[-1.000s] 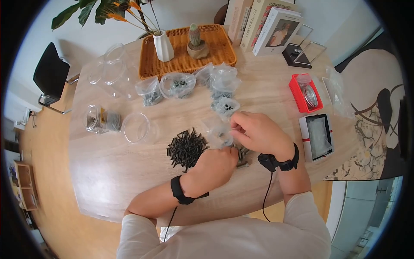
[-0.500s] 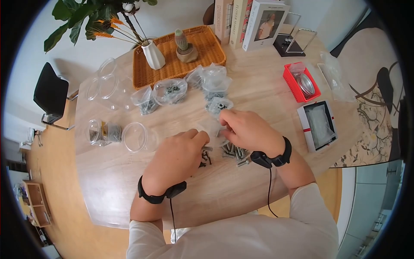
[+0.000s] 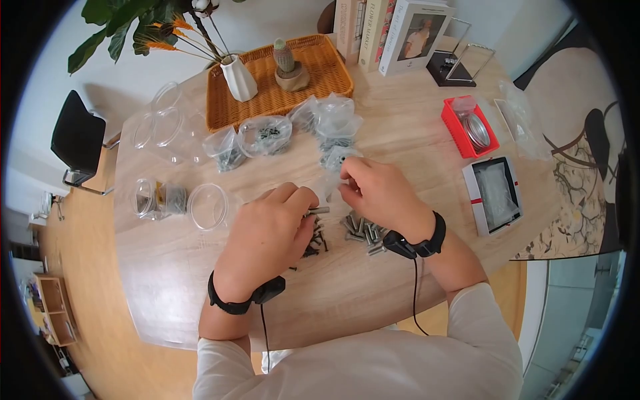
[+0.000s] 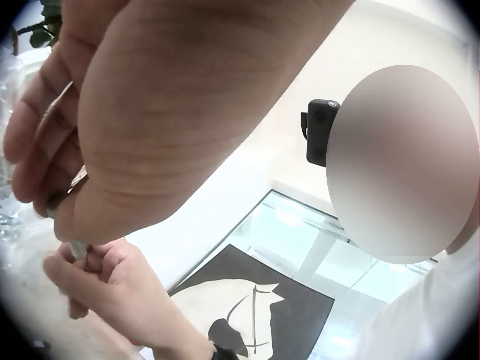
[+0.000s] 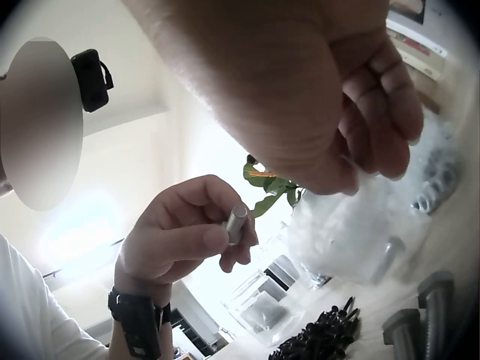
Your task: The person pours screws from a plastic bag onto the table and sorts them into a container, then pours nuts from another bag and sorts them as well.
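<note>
From here I have the left hand pinching one silver cylindrical metal bolt near the translucent plastic bag my right hand pinches. Filled clear bags crowd behind, beside one orange wicker tray; one red plastic basket and one white rectangular box flank the right. Pale wood-grain worktop spans to its near edge.

The bolts are silver-grey, the screws black, the tabletop pale wood-grained, the woven tray orange-brown, the basket red, the vase white.
</note>
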{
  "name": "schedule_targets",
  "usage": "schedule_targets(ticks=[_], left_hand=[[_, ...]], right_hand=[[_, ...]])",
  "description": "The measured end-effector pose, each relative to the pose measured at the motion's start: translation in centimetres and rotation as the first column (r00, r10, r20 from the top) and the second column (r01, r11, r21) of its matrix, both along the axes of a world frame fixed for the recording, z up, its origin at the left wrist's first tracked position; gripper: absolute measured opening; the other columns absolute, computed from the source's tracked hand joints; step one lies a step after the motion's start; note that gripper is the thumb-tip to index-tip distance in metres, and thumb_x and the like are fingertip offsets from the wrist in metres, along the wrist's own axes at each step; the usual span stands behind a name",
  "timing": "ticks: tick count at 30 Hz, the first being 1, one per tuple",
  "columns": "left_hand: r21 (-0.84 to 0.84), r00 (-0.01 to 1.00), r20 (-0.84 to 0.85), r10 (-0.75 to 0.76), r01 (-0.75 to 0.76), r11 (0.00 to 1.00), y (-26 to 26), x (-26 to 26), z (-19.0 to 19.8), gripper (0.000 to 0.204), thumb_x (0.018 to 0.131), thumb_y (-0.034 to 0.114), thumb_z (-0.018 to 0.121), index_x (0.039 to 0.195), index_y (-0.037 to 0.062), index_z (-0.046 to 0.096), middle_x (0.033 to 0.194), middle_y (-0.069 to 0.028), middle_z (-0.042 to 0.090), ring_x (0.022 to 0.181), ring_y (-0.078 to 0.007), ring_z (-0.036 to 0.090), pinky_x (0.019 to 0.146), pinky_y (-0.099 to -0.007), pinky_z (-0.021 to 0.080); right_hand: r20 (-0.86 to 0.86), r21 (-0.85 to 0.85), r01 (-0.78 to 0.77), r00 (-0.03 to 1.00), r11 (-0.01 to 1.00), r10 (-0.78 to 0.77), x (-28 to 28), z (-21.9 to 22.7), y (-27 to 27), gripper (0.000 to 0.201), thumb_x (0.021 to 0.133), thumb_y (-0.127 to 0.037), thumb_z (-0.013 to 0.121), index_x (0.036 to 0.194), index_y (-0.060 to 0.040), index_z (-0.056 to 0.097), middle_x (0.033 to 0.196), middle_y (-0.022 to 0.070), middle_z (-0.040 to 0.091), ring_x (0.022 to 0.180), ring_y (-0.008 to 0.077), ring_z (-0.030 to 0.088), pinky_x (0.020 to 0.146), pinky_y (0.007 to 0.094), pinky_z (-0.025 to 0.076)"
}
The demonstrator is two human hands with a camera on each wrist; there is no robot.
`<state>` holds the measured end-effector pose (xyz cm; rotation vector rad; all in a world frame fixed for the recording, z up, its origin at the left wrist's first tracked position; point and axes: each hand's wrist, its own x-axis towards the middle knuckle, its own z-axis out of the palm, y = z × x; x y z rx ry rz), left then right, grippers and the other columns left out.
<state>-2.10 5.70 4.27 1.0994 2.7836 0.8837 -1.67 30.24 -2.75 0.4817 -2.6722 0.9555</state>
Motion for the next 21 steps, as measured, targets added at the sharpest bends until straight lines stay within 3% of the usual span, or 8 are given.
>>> schedule_targets(ticks=[12,16,21], left_hand=[[0.133,0.996,-0.090,-0.020,0.032,0.991,1.6,0.4,-0.5,0.024,0.086,0.006,0.085,0.105,0.0074,0.072,0.096,-0.0097,0.073,0.086,-0.0306,0.075,0.072,-0.0404,0.059],[0.220,0.991,-0.092,-0.093,0.111,0.969,1.6,0.1,-0.5,0.026,0.084,0.004,0.086,0.106,0.0077,0.072,0.098,-0.0089,0.074,0.088,-0.0313,0.074,0.074,-0.0408,0.059],[0.164,0.990,-0.095,-0.102,0.117,0.980,2.4,-0.8,-3.0,0.031,0.082,0.004,0.087,0.108,0.0073,0.071,0.097,-0.0094,0.073,0.088,-0.0325,0.072,0.075,-0.0423,0.058]], right_hand=[[0.035,-0.040,-0.009,0.999,0.999,0.011,0.3,0.9,0.0,0.023,0.090,-0.008,0.076,0.102,-0.0062,0.056,0.084,0.0153,0.072,0.078,0.0385,0.073,0.066,0.0489,0.055],[0.162,-0.098,-0.035,0.985,0.995,0.050,0.4,1.6,0.2,0.027,0.090,-0.009,0.078,0.106,-0.0057,0.057,0.081,0.0157,0.073,0.077,0.0378,0.074,0.066,0.0479,0.055],[0.184,-0.159,-0.059,0.979,0.985,0.088,0.2,1.3,0.3,0.028,0.090,-0.007,0.078,0.108,-0.0051,0.057,0.081,0.0160,0.073,0.077,0.0384,0.074,0.066,0.0478,0.055]])
